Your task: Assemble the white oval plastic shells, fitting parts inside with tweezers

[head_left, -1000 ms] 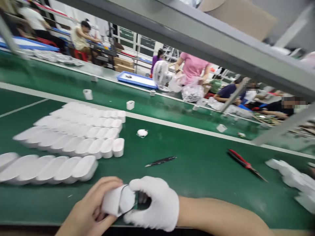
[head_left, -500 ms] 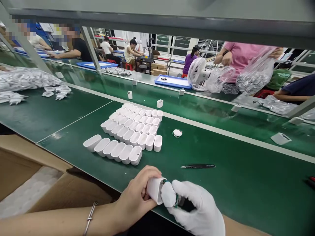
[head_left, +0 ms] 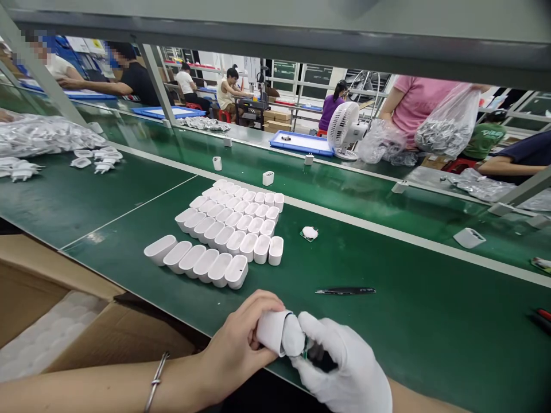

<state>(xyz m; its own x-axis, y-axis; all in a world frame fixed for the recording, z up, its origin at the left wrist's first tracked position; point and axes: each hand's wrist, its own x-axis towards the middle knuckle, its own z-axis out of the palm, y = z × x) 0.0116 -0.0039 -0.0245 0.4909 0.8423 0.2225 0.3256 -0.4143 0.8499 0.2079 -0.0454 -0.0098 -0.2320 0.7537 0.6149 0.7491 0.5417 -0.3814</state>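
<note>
The left hand (head_left: 241, 338) is bare and wrapped round a white cup (head_left: 269, 332), on the near side of the tweezers (head_left: 345, 291) and to their left. The right hand (head_left: 353, 361), in a white glove, is on the near side of the tweezers too, its thumb and fingers pinched on a small green board (head_left: 306, 347). A white puff (head_left: 293, 336) by the board is right at the mouth of the cup. I can't tell how deep the board sits, because the puff hides it. To do this well, it seems best to hold the cup firm so it can't twist, line the board up straight with the mouth, and slide it slowly with no tilt. The puff looks soft and could snag on the rim, so be gentle and don't squash it. Pinching just the edges should keep small parts from bending. Past the tweezers, to their left, lies a spare board (head_left: 309, 233), and farther left stand rows of cups (head_left: 219, 226).
</note>
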